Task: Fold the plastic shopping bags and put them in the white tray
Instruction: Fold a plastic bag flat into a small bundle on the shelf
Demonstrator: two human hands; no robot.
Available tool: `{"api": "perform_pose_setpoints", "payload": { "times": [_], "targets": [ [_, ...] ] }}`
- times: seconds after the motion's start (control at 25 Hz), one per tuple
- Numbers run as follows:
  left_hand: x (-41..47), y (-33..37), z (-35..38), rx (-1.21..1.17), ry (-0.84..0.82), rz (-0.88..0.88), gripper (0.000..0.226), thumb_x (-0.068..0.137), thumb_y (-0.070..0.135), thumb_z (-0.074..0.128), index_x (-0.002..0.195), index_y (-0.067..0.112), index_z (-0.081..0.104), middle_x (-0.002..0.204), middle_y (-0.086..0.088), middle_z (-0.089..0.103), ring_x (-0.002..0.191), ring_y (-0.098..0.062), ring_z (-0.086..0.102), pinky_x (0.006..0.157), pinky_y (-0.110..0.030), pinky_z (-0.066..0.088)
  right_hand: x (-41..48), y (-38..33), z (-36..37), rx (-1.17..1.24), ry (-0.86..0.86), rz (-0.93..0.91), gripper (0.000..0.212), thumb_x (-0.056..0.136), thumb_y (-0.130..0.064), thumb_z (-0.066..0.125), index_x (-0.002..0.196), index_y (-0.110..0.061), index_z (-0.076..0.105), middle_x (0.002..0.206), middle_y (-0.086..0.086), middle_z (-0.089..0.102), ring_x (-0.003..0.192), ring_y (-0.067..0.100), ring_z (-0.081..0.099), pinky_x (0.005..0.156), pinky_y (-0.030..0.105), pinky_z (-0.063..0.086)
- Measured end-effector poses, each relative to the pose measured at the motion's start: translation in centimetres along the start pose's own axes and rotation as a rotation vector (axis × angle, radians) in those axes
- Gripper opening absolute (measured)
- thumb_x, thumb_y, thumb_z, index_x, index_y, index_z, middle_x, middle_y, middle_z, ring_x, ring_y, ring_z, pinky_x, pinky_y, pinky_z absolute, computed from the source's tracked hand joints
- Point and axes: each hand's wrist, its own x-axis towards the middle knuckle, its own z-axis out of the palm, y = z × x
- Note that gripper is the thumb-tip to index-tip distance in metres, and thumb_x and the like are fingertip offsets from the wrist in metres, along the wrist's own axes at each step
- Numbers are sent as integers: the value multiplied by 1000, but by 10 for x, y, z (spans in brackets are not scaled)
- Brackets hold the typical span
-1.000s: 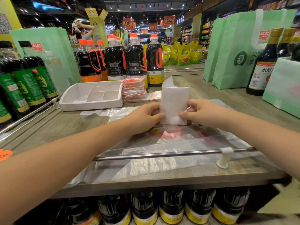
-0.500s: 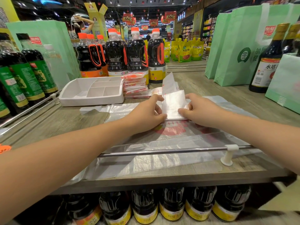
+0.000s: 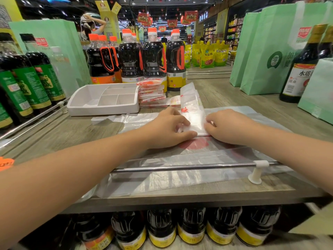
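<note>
Right up close, dark sauce bottles (image 3: 162, 230) are sitting on the lower shelf, nothing to do with the job; just above them a metal rail (image 3: 180, 166) is running along the shelf edge, and the flat bags (image 3: 171, 177) are lying spread out under it; I'm guessing that pile is doubling as supply and work mat; red print is showing through the plastic.

Both hands are working on top of that pile. The left hand (image 3: 167, 129) is curling its fingers over the left edge of the folded bag (image 3: 193, 112) with the thumb lying along the near crease; the right hand (image 3: 228, 127) is doing the same on the right edge, fingers bent and pinching; neither one is flat open. Looks to me like they're pinning the near end down so the crease is setting sharp; the far end of the strip is sticking up loose toward the back, so I reckon this one is needing more folds.

Further back, the white tray (image 3: 104, 100) is waiting off to the left; a stack of folded bags (image 3: 153, 92) is sitting right against its right wall, beside it and not in it. Behind all that, big soy sauce bottles (image 3: 153, 58) and green tote bags (image 3: 270, 51) are walling off the back.
</note>
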Motion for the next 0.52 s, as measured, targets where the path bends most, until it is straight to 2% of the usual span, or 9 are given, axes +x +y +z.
{"api": "perform_pose_setpoints", "payload": {
  "times": [0.08, 0.12, 0.16, 0.24, 0.36, 0.44, 0.52],
  "targets": [
    [-1, 0, -4, 64, -50, 47, 57, 87, 65, 58, 132, 30, 59, 136, 6, 42, 120, -9, 45, 102, -24, 36, -2, 3, -2, 7, -2, -41, 31, 100, -36, 41, 124, -21, 54, 122, 7, 53, 107, 28, 56, 89, 41, 49],
    [-2, 0, -6, 116, -71, 98, 57, 90, 63, 56, 135, 28, 57, 137, 5, 45, 121, -11, 46, 101, -24, 37, -3, 4, -3, 32, -23, -72, 42, 101, -34, 41, 141, -24, 46, 139, 6, 46, 120, 26, 53, 99, 42, 47],
    [-1, 2, -9, 181, -92, 153, 56, 93, 60, 52, 138, 27, 55, 135, 5, 50, 119, -13, 49, 99, -25, 39, -5, 5, -6, 52, -61, -104, 48, 102, -32, 40, 150, -28, 38, 151, 2, 38, 131, 24, 46, 107, 40, 41],
    [0, 5, -14, 344, -131, 238, 52, 100, 53, 42, 143, 25, 50, 134, 4, 55, 116, -17, 54, 97, -29, 43, -8, 6, -8, 80, -112, -160, 46, 105, -33, 36, 151, -30, 39, 157, -4, 35, 141, 19, 36, 115, 36, 31],
    [1, 11, -15, 580, -165, 321, 46, 106, 43, 32, 141, 18, 45, 128, -5, 61, 110, -26, 60, 91, -41, 49, -8, 9, -7, 100, -133, -177, 47, 104, -45, 34, 147, -30, 44, 153, -4, 41, 139, 17, 38, 116, 36, 29],
    [0, 15, -15, 603, -170, 321, 41, 105, 38, 34, 139, 16, 43, 121, -8, 63, 104, -29, 62, 85, -45, 51, -9, 10, -9, 136, -150, -176, 56, 100, -59, 34, 148, -32, 42, 153, -5, 40, 138, 16, 38, 115, 36, 30],
    [1, 17, -15, 529, -172, 290, 39, 104, 33, 41, 139, 17, 43, 123, -6, 61, 107, -28, 61, 86, -44, 51, -13, 13, -13, 165, -197, -186, 67, 94, -69, 37, 151, -34, 37, 155, -9, 36, 137, 14, 38, 113, 32, 30]
  ]
}}
